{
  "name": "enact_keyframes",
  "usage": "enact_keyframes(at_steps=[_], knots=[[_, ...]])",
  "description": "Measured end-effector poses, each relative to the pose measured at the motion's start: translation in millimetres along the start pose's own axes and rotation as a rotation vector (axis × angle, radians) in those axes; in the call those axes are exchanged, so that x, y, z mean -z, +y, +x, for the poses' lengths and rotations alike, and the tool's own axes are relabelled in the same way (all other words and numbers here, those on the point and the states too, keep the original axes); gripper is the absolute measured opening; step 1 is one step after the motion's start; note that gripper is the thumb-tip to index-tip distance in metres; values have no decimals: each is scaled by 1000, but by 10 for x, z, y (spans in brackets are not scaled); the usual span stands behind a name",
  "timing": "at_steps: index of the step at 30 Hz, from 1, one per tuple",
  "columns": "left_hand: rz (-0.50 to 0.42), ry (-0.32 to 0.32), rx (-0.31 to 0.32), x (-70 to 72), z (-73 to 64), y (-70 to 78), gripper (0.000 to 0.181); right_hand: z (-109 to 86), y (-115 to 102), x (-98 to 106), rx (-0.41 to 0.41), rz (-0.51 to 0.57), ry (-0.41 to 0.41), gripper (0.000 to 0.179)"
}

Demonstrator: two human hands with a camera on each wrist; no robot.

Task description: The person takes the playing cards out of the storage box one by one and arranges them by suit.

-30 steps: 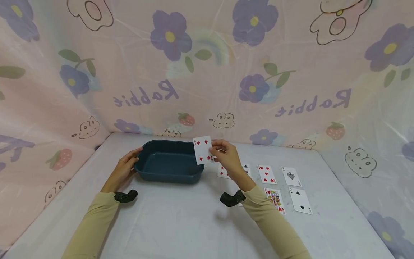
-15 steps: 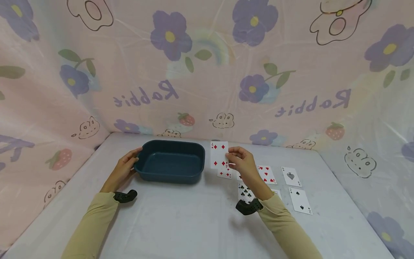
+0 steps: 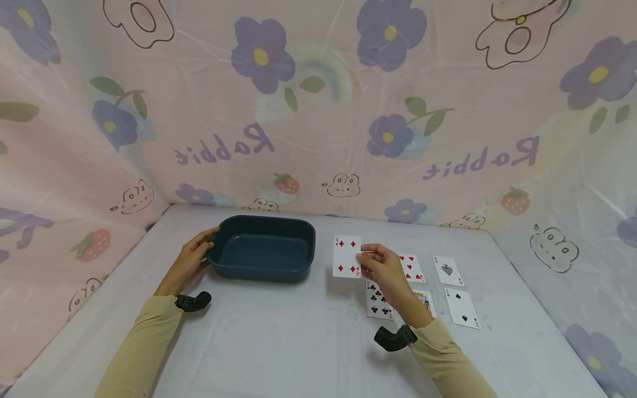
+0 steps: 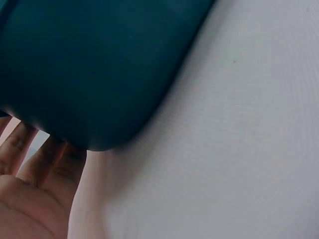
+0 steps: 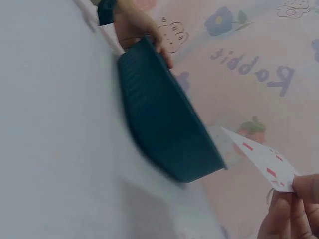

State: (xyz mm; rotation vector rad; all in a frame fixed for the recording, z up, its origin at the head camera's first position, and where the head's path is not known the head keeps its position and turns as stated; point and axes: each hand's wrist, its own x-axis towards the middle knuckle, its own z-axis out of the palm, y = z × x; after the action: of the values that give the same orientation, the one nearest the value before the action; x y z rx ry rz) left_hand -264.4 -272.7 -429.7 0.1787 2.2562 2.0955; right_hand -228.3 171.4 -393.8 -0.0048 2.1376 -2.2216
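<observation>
In the head view my right hand [image 3: 385, 271] pinches the right edge of a four of diamonds playing card [image 3: 346, 256], face showing, held up to the right of a dark teal plastic basin [image 3: 261, 275]. The right wrist view shows the same card [image 5: 266, 162] tilted between thumb and fingers. My left hand [image 3: 189, 260] holds the basin's left end at the rim; in the left wrist view its fingers [image 4: 47, 159] meet the basin wall [image 4: 99, 74]. The basin's visible inside is bare. A diamonds card on the table is now hidden behind the held card.
Face-up cards lie on the white table right of the basin: a seven of clubs [image 3: 378, 301], a hearts card [image 3: 410, 269], an ace of spades [image 3: 448, 271], a two of spades [image 3: 463, 308] and a partly covered face card [image 3: 424, 301]. A printed curtain [image 3: 318, 121] surrounds the table.
My right hand has carried the four of diamonds from over the basin's right rim to the right and lower, over the laid-out cards. The left hand and basin have stayed put.
</observation>
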Motion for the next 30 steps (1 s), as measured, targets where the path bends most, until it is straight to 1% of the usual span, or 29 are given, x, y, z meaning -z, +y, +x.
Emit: enact_keyframes(at_steps=[5, 9, 15, 19, 23, 30], knots=[[19, 1, -8, 11, -5, -11, 49, -83, 116, 14, -40, -36, 2, 30], [35, 0, -24, 20, -7, -23, 49, -120, 211, 23, -52, -57, 10, 29], [17, -3, -22, 17, -17, -32, 48, -160, 338, 44, -67, -95, 29, 28], [7, -5, -25, 6, -21, -30, 48, -179, 402, 52, -67, -101, 37, 28], [21, -8, -36, 4, -15, -30, 48, -204, 438, 56, -52, -119, 39, 29], [21, 0, -18, 6, -7, -32, 48, -255, 482, 50, -45, -167, 64, 30]])
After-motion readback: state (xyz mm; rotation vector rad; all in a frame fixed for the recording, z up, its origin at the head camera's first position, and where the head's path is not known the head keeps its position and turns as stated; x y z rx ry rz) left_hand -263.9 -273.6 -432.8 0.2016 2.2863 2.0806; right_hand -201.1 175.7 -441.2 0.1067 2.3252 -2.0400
